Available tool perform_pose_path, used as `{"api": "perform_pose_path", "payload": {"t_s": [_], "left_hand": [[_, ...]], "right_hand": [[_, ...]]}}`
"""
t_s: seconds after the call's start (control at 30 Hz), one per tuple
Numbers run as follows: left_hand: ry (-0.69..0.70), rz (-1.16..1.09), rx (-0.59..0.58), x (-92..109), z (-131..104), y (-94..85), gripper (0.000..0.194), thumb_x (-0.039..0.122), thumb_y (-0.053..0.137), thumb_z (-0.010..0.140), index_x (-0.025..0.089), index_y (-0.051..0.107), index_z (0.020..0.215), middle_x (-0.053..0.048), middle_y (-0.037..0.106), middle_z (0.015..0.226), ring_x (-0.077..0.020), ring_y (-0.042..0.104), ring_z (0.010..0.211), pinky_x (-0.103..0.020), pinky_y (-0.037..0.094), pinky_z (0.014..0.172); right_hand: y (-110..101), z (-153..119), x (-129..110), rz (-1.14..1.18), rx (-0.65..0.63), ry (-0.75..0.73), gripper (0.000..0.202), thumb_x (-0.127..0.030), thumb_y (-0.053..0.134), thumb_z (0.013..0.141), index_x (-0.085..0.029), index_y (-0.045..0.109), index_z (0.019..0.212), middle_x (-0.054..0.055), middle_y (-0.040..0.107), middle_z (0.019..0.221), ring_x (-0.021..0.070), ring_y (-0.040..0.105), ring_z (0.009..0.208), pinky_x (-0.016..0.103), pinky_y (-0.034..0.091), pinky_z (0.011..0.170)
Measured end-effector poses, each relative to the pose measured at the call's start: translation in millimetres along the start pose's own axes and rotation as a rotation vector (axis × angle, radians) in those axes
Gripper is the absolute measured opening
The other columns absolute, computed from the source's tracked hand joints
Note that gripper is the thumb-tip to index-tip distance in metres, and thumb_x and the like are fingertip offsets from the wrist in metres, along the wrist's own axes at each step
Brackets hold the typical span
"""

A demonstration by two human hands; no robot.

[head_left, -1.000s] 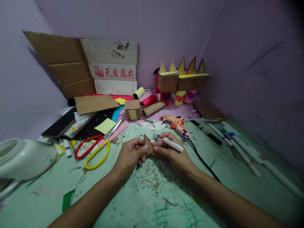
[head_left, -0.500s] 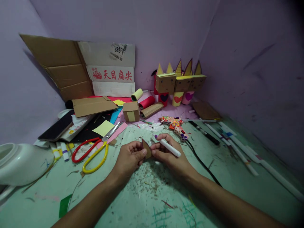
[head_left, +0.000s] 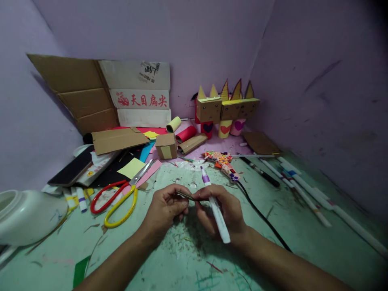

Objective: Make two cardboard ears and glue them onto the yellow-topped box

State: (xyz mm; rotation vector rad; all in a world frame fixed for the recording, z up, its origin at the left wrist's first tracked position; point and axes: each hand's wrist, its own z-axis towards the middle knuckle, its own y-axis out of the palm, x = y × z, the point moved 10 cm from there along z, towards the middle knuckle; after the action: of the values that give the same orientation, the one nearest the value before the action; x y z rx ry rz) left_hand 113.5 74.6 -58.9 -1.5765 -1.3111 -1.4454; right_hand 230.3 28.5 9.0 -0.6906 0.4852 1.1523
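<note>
Low over the table, my left hand (head_left: pixel 168 208) pinches a small piece of brown cardboard (head_left: pixel 185 195), turned almost edge-on so its outline is hard to see. My right hand (head_left: pixel 226 206) is closed around a white marker (head_left: pixel 218 220) with a purple band, its uncapped purple tip pointing up and away from me. Fingertips of that same hand touch the right end of the cardboard. Left of my hands lie scissors (head_left: pixel 120 204) with one red and one yellow handle. A flower-patterned glue gun (head_left: pixel 224 163) rests just beyond my right hand.
Behind stand a small cardboard box (head_left: pixel 166 146), paper rolls (head_left: pixel 186 134) and cardboard figures (head_left: pixel 232 109) with pointed ears. White tubes (head_left: pixel 306 190) lie to the right. At far left is a white container (head_left: pixel 33 220). The glue gun's black cord (head_left: pixel 260 216) runs toward the right forearm.
The cardboard piece has tipped from face-on to nearly edge-on. My right hand has turned, swinging the marker from lying across the fingers to a steeper angle, tip away. The view has shifted slightly.
</note>
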Motion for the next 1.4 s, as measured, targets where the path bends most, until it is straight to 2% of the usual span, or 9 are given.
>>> {"api": "perform_pose_path", "payload": {"t_s": [0.17,0.5,0.63,0.77,0.9,0.97,1.1,1.3,1.4], "left_hand": [[0.004,-0.035,-0.03,1.1,0.7,3.0,0.018,0.012,0.065,0.059,0.014,0.062,0.077,0.0,0.059,0.052,-0.0073,0.048,0.044,-0.016,0.036,0.041],[0.019,-0.087,-0.026,3.1,0.5,3.8,0.02,0.006,0.065,0.057,0.015,0.063,0.075,-0.001,0.063,0.071,-0.0084,0.054,0.05,-0.016,0.039,0.041],[0.05,-0.118,-0.03,9.1,-2.1,5.1,0.021,0.002,0.064,0.054,0.015,0.064,0.071,-0.001,0.063,0.081,-0.0073,0.053,0.049,-0.017,0.04,0.042],[0.093,-0.122,-0.036,16.7,-3.8,6.2,0.02,0.0,0.064,0.052,0.015,0.065,0.065,-0.002,0.063,0.082,-0.0094,0.055,0.054,-0.018,0.041,0.044],[0.109,-0.114,-0.026,17.6,-2.8,4.7,0.016,0.003,0.067,0.053,0.015,0.065,0.063,-0.004,0.063,0.088,-0.0118,0.057,0.061,-0.018,0.041,0.045],[0.085,-0.101,-0.007,12.8,-1.0,2.4,0.018,0.005,0.067,0.055,0.015,0.064,0.069,-0.004,0.063,0.09,-0.0087,0.055,0.055,-0.017,0.04,0.043],[0.014,-0.048,0.042,2.2,2.1,-2.2,0.033,0.013,0.068,0.06,0.017,0.059,0.091,0.004,0.057,0.059,-0.0058,0.046,0.042,-0.016,0.032,0.039],[0.032,0.022,0.095,4.7,1.6,-6.6,0.024,0.027,0.071,0.063,0.014,0.056,0.076,0.006,0.049,0.052,-0.0029,0.035,0.038,-0.015,0.026,0.035],[0.083,-0.024,0.198,9.5,-1.3,-17.1,0.027,0.027,0.072,0.061,0.016,0.054,0.079,0.007,0.05,0.057,-0.0027,0.035,0.038,-0.015,0.026,0.034]], "right_hand": [[0.5,-0.6,-11.2,-0.026,0.002,-0.138,0.036,-0.002,0.056,0.066,-0.024,0.049,0.093,0.001,0.061,0.072,0.0171,0.059,0.062,0.03,0.048,0.055],[-1.0,0.4,-26.0,-0.091,0.029,-0.24,0.028,-0.002,0.053,0.07,-0.023,0.049,0.088,-0.001,0.059,0.065,0.0143,0.055,0.056,0.026,0.044,0.052],[5.1,-1.6,-25.9,-0.126,-0.056,-0.233,0.026,-0.004,0.054,0.071,-0.025,0.048,0.086,0.0,0.062,0.07,0.0143,0.054,0.056,0.027,0.042,0.052],[11.4,-5.5,-33.6,-0.177,-0.161,-0.315,0.028,-0.005,0.051,0.073,-0.026,0.049,0.092,0.002,0.064,0.073,0.016,0.053,0.057,0.029,0.04,0.052],[9.8,-6.1,-33.8,-0.171,-0.148,-0.317,0.03,-0.005,0.051,0.072,-0.026,0.051,0.094,0.002,0.064,0.073,0.0165,0.054,0.057,0.029,0.041,0.052],[3.8,-4.1,-29.6,-0.128,-0.077,-0.263,0.031,-0.004,0.053,0.07,-0.026,0.051,0.092,0.002,0.064,0.073,0.0165,0.056,0.057,0.029,0.042,0.053],[-5.3,1.4,-9.1,-0.034,0.046,-0.043,0.033,-0.002,0.056,0.066,-0.025,0.051,0.09,0.001,0.063,0.074,0.0167,0.06,0.062,0.029,0.048,0.056],[1.2,2.4,39.3,0.24,0.077,0.487,0.026,-0.011,0.061,0.064,-0.023,0.045,0.08,-0.001,0.063,0.069,0.0139,0.062,0.059,0.023,0.051,0.051],[-0.2,0.4,47.2,0.248,0.1,0.572,0.027,-0.014,0.062,0.063,-0.023,0.043,0.08,-0.002,0.063,0.069,0.0141,0.061,0.057,0.024,0.05,0.049]]}}
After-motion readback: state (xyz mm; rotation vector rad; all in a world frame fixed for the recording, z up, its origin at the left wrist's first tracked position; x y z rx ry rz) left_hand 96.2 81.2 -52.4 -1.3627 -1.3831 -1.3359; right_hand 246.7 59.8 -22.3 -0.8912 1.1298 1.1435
